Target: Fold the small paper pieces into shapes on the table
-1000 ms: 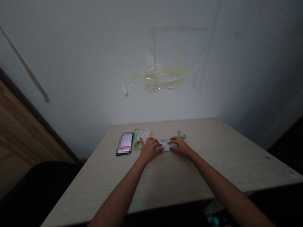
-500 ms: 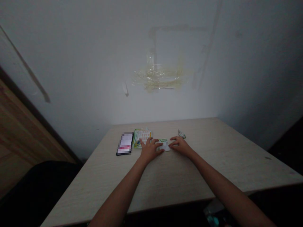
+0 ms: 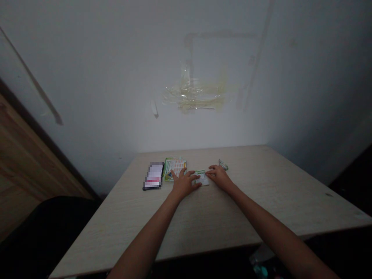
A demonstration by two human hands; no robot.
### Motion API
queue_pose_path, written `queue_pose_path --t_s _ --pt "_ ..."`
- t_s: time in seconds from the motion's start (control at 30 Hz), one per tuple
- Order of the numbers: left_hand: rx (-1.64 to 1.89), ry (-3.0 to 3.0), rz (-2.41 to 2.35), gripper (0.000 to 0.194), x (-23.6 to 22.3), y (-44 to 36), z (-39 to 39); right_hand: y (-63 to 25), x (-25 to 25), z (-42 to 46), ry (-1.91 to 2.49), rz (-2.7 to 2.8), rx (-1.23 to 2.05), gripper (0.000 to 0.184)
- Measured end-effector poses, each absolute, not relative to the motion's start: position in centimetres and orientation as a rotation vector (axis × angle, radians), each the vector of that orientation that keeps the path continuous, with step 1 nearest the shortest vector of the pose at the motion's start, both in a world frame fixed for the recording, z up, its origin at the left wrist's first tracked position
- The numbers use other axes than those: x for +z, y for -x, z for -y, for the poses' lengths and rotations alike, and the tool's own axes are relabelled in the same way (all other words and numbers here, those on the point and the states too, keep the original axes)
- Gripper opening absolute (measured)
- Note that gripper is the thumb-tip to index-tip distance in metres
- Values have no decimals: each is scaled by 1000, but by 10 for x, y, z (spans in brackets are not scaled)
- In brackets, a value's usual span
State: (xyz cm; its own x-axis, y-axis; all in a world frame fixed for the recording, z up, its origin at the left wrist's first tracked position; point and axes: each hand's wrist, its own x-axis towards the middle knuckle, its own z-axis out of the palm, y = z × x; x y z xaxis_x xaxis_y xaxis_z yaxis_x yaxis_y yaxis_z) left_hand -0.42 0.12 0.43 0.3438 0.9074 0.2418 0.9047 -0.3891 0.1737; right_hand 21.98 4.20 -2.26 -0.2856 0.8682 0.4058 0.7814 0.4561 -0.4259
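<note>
A small white piece of paper with a green printed band (image 3: pixel 204 179) lies on the table between my hands. My left hand (image 3: pixel 183 185) rests with spread fingers on its left side, holding it down flat. With fingertips drawn together, my right hand (image 3: pixel 220 178) pinches at the paper's upper right edge. Beyond the left hand lies a green and white printed packet or booklet (image 3: pixel 175 166), partly covered by its fingers. Just past the right hand sits a small crumpled green and white wrapper (image 3: pixel 223 164).
A phone (image 3: pixel 153 176) with a lit, blurred screen lies left of the printed packet. The pale wooden table (image 3: pixel 232 224) meets a wall (image 3: pixel 116 77) with old tape on it. A dark chair-like shape (image 3: pixel 55 221) stands at the left.
My right hand has shifted slightly left and away from me, its fingertips moving from the paper's right side to its upper right edge. The left hand stays in place.
</note>
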Motion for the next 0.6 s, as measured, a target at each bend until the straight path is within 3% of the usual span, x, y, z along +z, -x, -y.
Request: queue_pose_path --t_s 0.6 --pt "430 -2554 -1730 40 5 5 -2 -206 -9 -30 1537 2183 -9 31"
